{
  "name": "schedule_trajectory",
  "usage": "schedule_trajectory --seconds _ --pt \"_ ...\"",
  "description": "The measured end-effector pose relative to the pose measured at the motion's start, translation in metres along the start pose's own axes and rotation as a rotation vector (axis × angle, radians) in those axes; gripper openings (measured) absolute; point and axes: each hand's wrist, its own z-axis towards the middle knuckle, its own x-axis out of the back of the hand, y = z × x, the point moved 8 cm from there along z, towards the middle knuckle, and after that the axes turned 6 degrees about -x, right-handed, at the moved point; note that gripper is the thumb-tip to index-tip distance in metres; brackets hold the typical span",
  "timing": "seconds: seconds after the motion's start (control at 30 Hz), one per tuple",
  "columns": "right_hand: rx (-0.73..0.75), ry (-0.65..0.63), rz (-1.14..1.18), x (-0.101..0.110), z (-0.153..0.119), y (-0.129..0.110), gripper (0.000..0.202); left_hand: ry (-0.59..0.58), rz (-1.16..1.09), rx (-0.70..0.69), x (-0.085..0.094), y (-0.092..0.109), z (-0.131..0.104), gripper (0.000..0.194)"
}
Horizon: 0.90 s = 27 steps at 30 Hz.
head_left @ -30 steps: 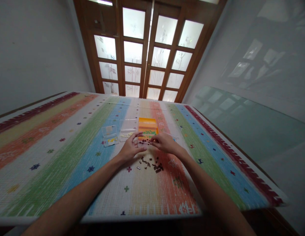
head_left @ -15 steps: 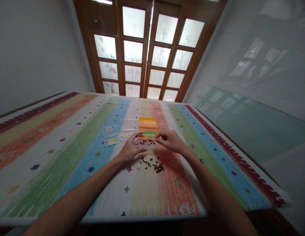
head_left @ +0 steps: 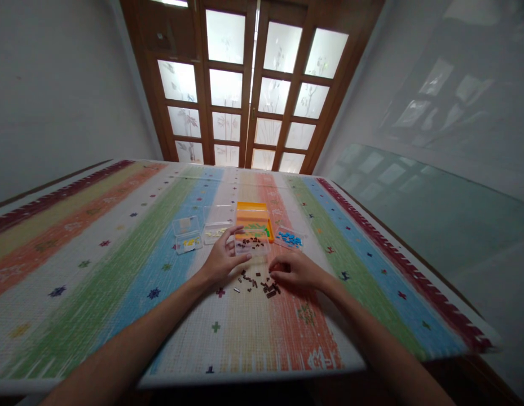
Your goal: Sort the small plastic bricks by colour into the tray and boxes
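Observation:
Against the left side of a clear box with brown pieces [head_left: 251,246] rests my left hand [head_left: 223,257], its thumb and fingers around the box's edge. Several loose dark brown pieces [head_left: 270,290] lie on the striped cloth in front of that box. Above the right part of this scatter is my right hand [head_left: 293,269], fingers curled with the tips close together. Whether something small is between those fingertips is hidden. Just behind the brown pieces' box stands an orange case [head_left: 252,206] with green pieces [head_left: 256,227] in it.
A clear box of blue pieces [head_left: 289,237] sits right of the orange case. To the left are an open box with pale pieces [head_left: 215,232] and another with yellow pieces [head_left: 189,243]. The striped cloth [head_left: 130,270] covers the table; glass-paned doors [head_left: 249,84] stand beyond.
My right hand has moved from the brown pieces' box toward me, down to the loose pieces, uncovering the box of blue pieces. My left hand stays on the box.

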Motion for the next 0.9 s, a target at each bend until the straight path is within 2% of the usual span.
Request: schedule_trajectory --seconds 0.1,0.2,0.47,0.67,0.9 --pt "-0.009 0.039 0.000 -0.005 -0.006 0.000 0.016 0.021 0.020 -0.021 -0.001 0.005 -0.002 0.072" --pt "0.022 0.082 0.016 -0.002 -0.014 -0.002 0.018 0.029 0.040 -0.040 -0.002 0.009 -0.002 0.072" --pt "0.057 0.303 0.080 0.044 -0.025 -0.003 0.024 0.018 0.144 -0.073 -0.006 0.016 -0.001 0.072" --pt "0.075 0.365 0.075 0.061 -0.005 -0.009 0.022 -0.010 0.143 -0.057 -0.008 0.014 -0.002 0.071" --pt "0.062 0.314 -0.086 0.056 0.023 -0.016 0.013 -0.052 0.094 -0.046 -0.015 0.016 -0.011 0.071"
